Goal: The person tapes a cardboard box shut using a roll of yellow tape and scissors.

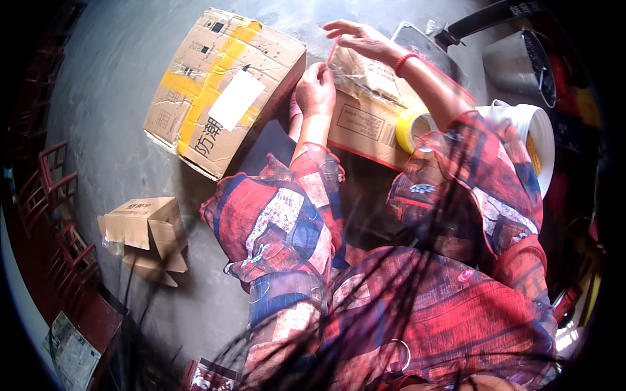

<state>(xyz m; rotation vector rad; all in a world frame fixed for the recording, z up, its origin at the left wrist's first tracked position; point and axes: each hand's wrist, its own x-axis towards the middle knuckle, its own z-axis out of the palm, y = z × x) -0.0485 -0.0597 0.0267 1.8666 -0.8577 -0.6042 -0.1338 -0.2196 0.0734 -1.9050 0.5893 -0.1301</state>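
Sealing step: left hand (pixel 315 89) pinches clear tape on the small carton (pixel 365 111); right hand (pixel 362 39) hovers open-fingered. Next, pressing tape flat seems needed.

Three brown cardboard boxes: one large taped box (pixel 222 91) far left, one red-edged box (pixel 368 120) far centre, one small open box (pixel 147 228) near left. One yellow tape roll (pixel 411 128). One white plastic bucket (pixel 531 140), right.

Big brown carton (pixel 222 91) w/ yellow tape, white label (pixel 236 99) — left; small open carton (pixel 147 228) lower left.
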